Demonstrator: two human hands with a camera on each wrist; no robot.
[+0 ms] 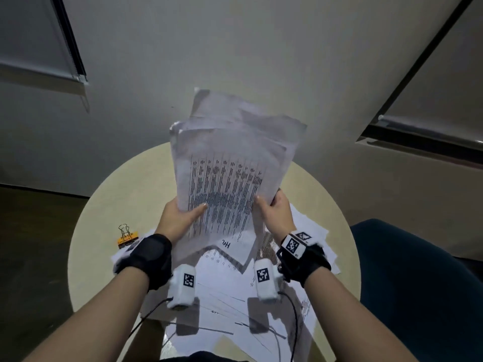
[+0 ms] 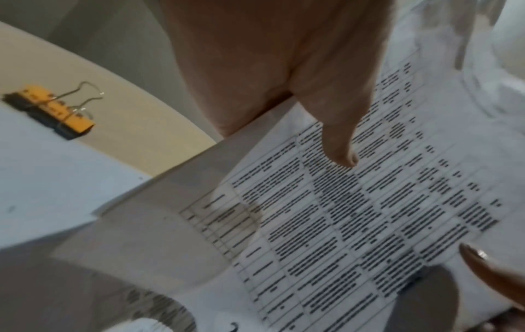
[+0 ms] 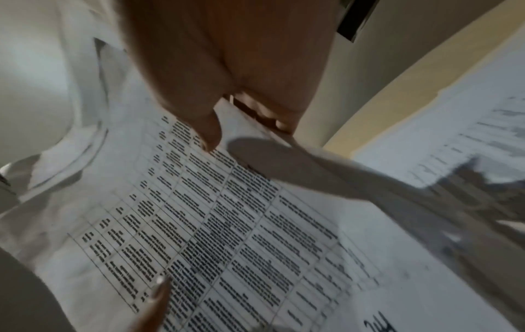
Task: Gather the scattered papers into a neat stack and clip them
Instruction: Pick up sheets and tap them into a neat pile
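I hold a loose bundle of printed papers (image 1: 230, 168) upright above the round table (image 1: 109, 205). The sheets are fanned unevenly at the top. My left hand (image 1: 180, 218) grips the bundle's left edge, thumb (image 2: 338, 143) on the front page. My right hand (image 1: 274, 212) grips the right edge, thumb (image 3: 210, 132) on the front and fingers behind. The front page (image 2: 355, 213) (image 3: 227, 235) carries a table of dark text. More papers (image 1: 235, 304) lie scattered on the table beneath my wrists. An orange and black binder clip (image 1: 127, 237) (image 2: 54, 112) sits on the table at the left.
A dark blue chair (image 1: 418, 283) stands at the table's right. A pale wall with rolled blinds (image 1: 39, 48) is behind. Cables from the wrist cameras (image 1: 292, 322) trail over the lower sheets.
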